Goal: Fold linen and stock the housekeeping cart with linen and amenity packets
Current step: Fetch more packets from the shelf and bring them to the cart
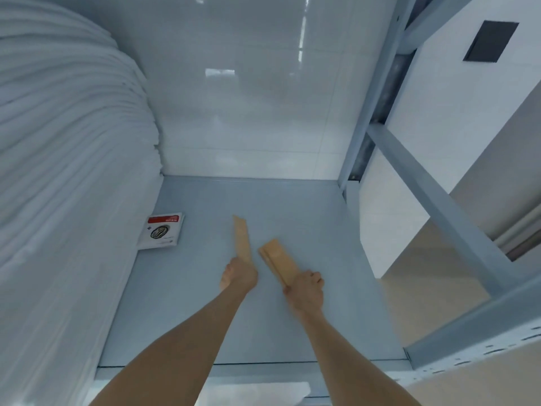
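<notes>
White folded linen, the largest thing we see, rises in a tall stack [67,177] along the left side of the scene, its layered edges curving toward us and filling the left third of the view. Beside it lies the pale blue metal shelf [263,206], whose bare surface runs from the near edge to a glossy white wall [248,98] at the far side. On the right stand the blue steel frame posts [433,189] of the shelving, with a perforated rail at the near right.

Far left on the shelf, touching the foot of the linen stack, rests a white amenity packet with a red band [161,231].

Our left hand [238,273] pinches the near end of a single tan paper packet [242,240], which points away toward the far side. Just right of it, our right hand [306,287] has its fingers curled around the near end of a small bundle of tan packets [278,259], angled toward the far left. Both sit above the shelf's middle; we cannot tell whether they touch it.
</notes>
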The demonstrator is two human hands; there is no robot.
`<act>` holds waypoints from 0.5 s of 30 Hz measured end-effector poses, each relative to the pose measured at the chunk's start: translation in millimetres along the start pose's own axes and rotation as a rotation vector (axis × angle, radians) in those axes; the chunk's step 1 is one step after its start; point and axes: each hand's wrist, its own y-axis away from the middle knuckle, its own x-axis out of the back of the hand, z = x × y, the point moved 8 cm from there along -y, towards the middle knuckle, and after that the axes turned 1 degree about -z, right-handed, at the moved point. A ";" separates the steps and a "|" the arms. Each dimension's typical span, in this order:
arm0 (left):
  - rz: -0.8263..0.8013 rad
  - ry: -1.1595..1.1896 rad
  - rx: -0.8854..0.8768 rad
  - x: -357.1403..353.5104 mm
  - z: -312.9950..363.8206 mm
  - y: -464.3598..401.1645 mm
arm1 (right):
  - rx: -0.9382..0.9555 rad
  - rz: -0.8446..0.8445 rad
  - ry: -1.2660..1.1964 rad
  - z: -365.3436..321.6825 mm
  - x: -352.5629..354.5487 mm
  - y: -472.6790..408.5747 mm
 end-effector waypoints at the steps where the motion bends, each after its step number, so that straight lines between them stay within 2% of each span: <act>1: -0.015 0.008 -0.022 -0.6 -1.3 2.8 | -0.002 0.001 0.014 0.3 0.1 2.4; 6: -0.121 0.103 -0.017 1.2 -23.2 16.7 | -0.045 -0.038 0.075 2.1 -0.5 8.4; 8: -0.178 0.214 0.008 1.6 -35.1 22.5 | -0.038 -0.065 0.048 1.6 -4.3 15.5; 11: -0.295 0.464 0.028 9.6 -46.5 35.5 | -0.061 -0.162 -0.133 6.4 -9.3 33.3; 15: -0.359 0.542 0.012 38.3 -40.6 57.2 | -0.073 -0.260 -0.317 15.8 -0.9 64.1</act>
